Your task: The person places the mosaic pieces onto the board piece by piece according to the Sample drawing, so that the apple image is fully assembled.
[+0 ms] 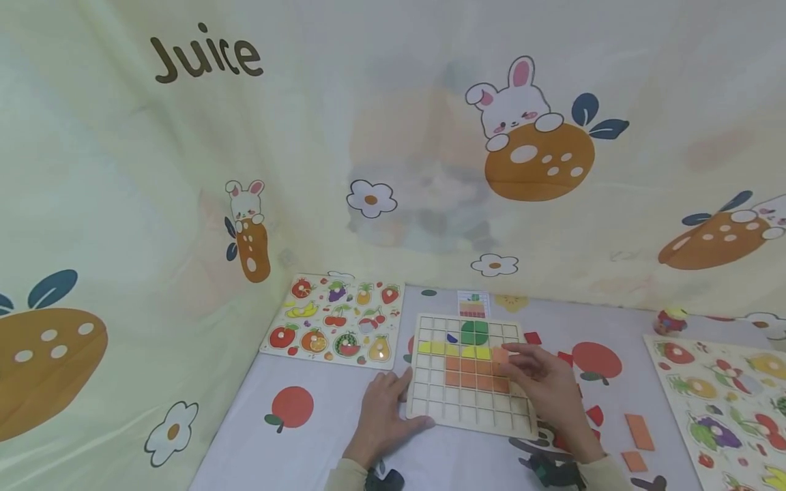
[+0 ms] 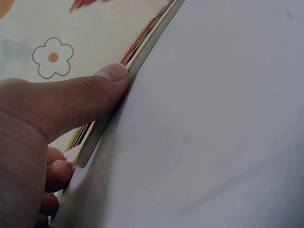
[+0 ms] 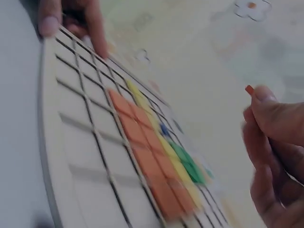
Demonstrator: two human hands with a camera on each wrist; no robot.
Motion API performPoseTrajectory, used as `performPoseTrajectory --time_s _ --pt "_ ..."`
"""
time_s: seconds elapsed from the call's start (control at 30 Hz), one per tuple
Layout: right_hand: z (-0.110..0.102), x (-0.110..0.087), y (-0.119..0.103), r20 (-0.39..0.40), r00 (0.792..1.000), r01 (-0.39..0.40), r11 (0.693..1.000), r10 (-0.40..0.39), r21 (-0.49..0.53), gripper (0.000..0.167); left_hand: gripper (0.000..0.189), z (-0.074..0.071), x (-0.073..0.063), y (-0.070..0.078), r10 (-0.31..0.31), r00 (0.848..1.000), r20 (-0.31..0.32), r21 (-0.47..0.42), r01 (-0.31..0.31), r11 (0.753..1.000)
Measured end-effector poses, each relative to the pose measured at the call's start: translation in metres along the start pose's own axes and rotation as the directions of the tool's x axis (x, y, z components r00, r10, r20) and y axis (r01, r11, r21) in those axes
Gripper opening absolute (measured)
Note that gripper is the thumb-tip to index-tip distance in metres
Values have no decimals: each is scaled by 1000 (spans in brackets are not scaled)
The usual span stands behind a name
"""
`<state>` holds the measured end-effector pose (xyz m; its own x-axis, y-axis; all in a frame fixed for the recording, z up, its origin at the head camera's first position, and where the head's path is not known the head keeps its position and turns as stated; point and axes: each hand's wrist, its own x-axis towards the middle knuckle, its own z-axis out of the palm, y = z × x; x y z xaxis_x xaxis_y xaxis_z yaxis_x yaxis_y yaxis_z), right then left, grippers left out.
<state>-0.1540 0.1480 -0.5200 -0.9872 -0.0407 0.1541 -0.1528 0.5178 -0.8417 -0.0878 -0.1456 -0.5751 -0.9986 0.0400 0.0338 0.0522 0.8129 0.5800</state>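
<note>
My left hand (image 1: 382,417) grips the near left corner of a pale wooden grid board (image 1: 426,408), thumb along its front edge and fingers at its left side. In the left wrist view the thumb (image 2: 90,97) presses the board's edge. Over the board's right side, my right hand (image 1: 549,385) pinches a small orange tile (image 1: 501,355) between thumb and fingertips. The right wrist view shows that tile (image 3: 249,89) raised off the grid. Orange tiles (image 1: 469,374) fill a block in the middle, below yellow pieces (image 1: 477,352), a small blue piece (image 1: 452,337) and a green round shape (image 1: 474,333).
Behind the board lies a small pattern card (image 1: 473,304). Fruit puzzle boards stand left (image 1: 336,361) and right (image 1: 669,372). Loose orange tiles (image 1: 640,432) and red pieces (image 1: 594,414) lie right of the grid, some partly behind my right arm. A small figurine (image 1: 671,320) stands at back right.
</note>
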Motion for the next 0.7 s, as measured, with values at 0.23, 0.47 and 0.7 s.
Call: performPoseTrajectory --time_s 0.23,0.47,0.7 --pt "46 15 -6 61 998 -11 1000 11 0 38 100 0 0 -2 4 1000 -2 -10 -4 1000" --pt "72 20 -6 205 977 -34 993 58 -116 34 99 0 0 -1 -6 1000 8 2 6 1000" --pt "92 20 -19 242 969 9 977 44 -215 31 99 0 1 -1 -28 999 27 -5 28 1000"
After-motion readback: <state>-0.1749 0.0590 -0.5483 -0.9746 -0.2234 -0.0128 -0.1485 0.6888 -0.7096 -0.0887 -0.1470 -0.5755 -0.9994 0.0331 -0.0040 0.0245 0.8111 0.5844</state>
